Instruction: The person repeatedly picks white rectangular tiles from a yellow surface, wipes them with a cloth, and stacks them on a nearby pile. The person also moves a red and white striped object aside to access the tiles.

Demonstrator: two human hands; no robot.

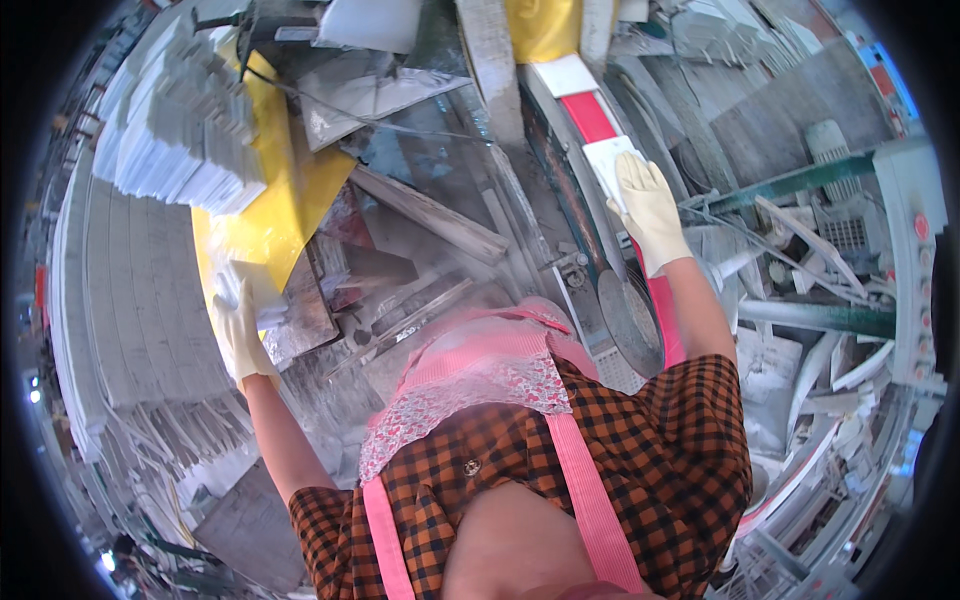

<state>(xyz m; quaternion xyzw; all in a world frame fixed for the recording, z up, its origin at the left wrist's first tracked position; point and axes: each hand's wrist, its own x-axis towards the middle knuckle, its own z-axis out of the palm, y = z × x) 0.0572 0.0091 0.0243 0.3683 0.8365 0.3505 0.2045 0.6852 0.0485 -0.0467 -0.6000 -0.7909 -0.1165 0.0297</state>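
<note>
My left hand (237,335), in a cream glove, is at a short stack of thin white tiles (252,288) on a yellow sheet. Its thumb lies over the near end and its fingers wrap the left side, closed on the tiles. To the right, my right hand (650,205), gloved alike, rests flat with its fingers stretched over a white tile (605,160). That tile lies on a narrow red belt (588,117). Farther up the belt is another white tile (563,75), by a yellow flap (545,28) between two pale posts.
Tall stacks of white tiles (185,130) stand on the yellow sheet (315,190) at the far left. A round grey disc (628,318) sits beside the belt. A wooden bar (430,215) lies between my arms. Green rails (820,316) and broken pieces are at right, near a button panel (915,250).
</note>
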